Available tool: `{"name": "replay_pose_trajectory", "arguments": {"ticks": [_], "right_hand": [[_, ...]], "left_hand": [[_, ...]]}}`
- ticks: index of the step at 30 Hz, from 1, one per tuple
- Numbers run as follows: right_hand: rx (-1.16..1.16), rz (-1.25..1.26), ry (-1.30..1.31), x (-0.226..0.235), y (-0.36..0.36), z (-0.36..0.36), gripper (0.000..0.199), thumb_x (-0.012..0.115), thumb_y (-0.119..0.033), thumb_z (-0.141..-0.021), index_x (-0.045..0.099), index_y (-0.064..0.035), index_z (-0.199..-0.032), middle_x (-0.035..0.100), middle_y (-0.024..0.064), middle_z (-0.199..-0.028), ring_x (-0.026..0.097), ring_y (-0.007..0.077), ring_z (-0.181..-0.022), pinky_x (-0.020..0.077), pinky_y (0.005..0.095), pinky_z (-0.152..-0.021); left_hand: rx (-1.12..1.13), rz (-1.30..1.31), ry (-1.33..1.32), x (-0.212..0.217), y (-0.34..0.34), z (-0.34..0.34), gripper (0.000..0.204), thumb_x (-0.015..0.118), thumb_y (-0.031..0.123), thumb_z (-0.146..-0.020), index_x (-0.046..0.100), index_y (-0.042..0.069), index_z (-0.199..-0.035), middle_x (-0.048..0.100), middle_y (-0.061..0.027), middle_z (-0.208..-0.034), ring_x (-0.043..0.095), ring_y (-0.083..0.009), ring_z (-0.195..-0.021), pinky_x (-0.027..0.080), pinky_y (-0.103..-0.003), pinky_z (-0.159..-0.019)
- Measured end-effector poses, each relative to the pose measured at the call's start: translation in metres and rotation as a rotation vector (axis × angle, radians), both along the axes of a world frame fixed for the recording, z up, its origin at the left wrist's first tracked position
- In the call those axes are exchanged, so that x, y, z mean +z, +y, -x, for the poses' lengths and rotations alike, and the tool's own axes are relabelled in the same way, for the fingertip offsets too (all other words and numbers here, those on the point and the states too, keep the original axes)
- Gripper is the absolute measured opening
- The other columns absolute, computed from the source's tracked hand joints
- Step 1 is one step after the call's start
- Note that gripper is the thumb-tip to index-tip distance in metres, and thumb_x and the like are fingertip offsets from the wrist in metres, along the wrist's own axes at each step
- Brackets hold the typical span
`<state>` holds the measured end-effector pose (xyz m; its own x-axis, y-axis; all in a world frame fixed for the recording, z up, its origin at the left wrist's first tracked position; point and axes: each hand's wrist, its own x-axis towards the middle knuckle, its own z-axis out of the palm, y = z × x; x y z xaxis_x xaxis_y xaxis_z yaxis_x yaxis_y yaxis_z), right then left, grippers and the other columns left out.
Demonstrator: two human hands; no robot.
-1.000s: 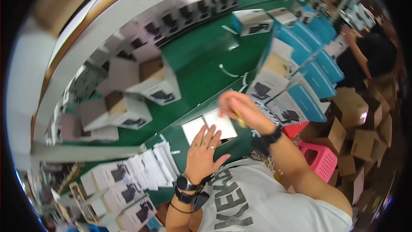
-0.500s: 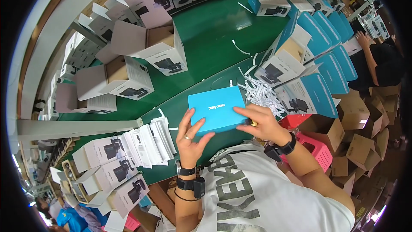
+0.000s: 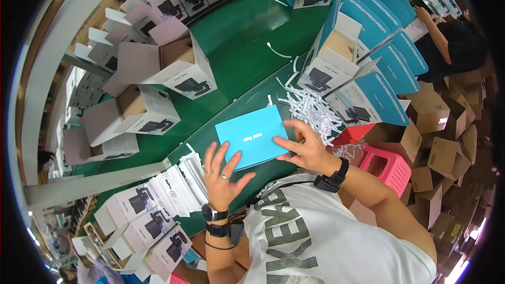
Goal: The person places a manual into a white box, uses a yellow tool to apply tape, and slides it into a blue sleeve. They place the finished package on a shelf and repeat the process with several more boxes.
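A flat bright blue box with white lettering lies tilted in front of me, low over the green bench or on it; I cannot tell which. My left hand has its fingers spread, with fingertips on the box's left side. At the right side is my right hand, one finger on the box's top and another lifted. A small dark object shows between its lower fingers, mostly hidden and too small to name. Left of my left hand stands a row of folded white paper inserts.
Shredded white paper lies beyond my right hand. Open white and blue cartons stand at right, more open cartons at left. A pink plastic stool and brown boxes are at lower right. Another person works at far right.
My hands have loosened around the blue box. The left fingers spread wider, and a right finger has lifted. The yellow part seen at my right hand is now hidden. The whole view has shifted.
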<state>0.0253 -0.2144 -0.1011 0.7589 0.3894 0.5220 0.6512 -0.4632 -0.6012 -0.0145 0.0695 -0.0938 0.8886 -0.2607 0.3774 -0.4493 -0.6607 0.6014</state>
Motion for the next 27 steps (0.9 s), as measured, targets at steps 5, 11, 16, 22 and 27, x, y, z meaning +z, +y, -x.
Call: {"name": "replay_pose_trajectory", "arguments": {"ticks": [5, 11, 16, 22, 27], "right_hand": [[-0.028, 0.196, -0.137, -0.009, 0.0, 0.019, 0.044, 0.082, -0.016, -0.082, 0.075, -0.0165, -0.125, 0.067, 0.0018, -0.139, 0.063, 0.0188, -0.071, 0.0519, 0.0294, -0.058], [-0.036, 0.104, -0.034, -0.015, 0.002, 0.014, 0.036, 0.079, -0.012, -0.085, 0.076, -0.0163, -0.121, 0.073, -0.0018, -0.128, 0.071, 0.0174, -0.077, 0.0531, 0.0287, -0.059], [-0.004, -0.093, 0.049, -0.008, 0.003, 0.011, 0.026, 0.08, -0.01, -0.085, 0.079, -0.0132, -0.111, 0.076, 0.0, -0.121, 0.075, 0.0159, -0.082, 0.0551, 0.0281, -0.062], [0.02, -0.199, 0.059, -0.011, -0.005, -0.006, 0.021, 0.082, -0.01, -0.083, 0.08, -0.0115, -0.104, 0.077, 0.0009, -0.118, 0.076, 0.0174, -0.085, 0.058, 0.0286, -0.067], [0.106, -0.343, 0.1, -0.018, -0.012, -0.015, 0.02, 0.082, -0.011, -0.084, 0.079, -0.0134, -0.104, 0.077, 0.0008, -0.117, 0.076, 0.0189, -0.084, 0.0588, 0.0292, -0.069]], "left_hand": [[-0.116, -0.412, 0.024, 0.049, -0.045, -0.023, 0.076, 0.082, 0.041, -0.082, 0.055, 0.017, -0.149, 0.04, -0.0182, -0.162, 0.034, -0.044, -0.15, 0.032, -0.059, -0.12], [-0.126, -0.607, -0.065, 0.017, -0.057, -0.035, 0.083, 0.078, 0.047, -0.084, 0.048, 0.019, -0.156, 0.034, -0.0173, -0.166, 0.031, -0.0425, -0.152, 0.027, -0.059, -0.122], [-0.136, -0.629, -0.053, 0.034, -0.037, -0.041, 0.088, 0.078, 0.051, -0.082, 0.046, 0.019, -0.157, 0.028, -0.0278, -0.165, 0.029, -0.0477, -0.151, 0.027, -0.06, -0.121], [-0.11, -0.512, 0.074, 0.05, -0.032, -0.052, 0.091, 0.081, 0.053, -0.076, 0.05, 0.011, -0.151, 0.032, -0.0395, -0.154, 0.034, -0.0573, -0.141, 0.028, -0.063, -0.118], [-0.315, -0.559, 0.158, 0.069, -0.019, -0.067, 0.096, 0.082, 0.056, -0.074, 0.049, 0.01, -0.151, 0.036, -0.0385, -0.148, 0.037, -0.0563, -0.136, 0.029, -0.064, -0.116]]}}
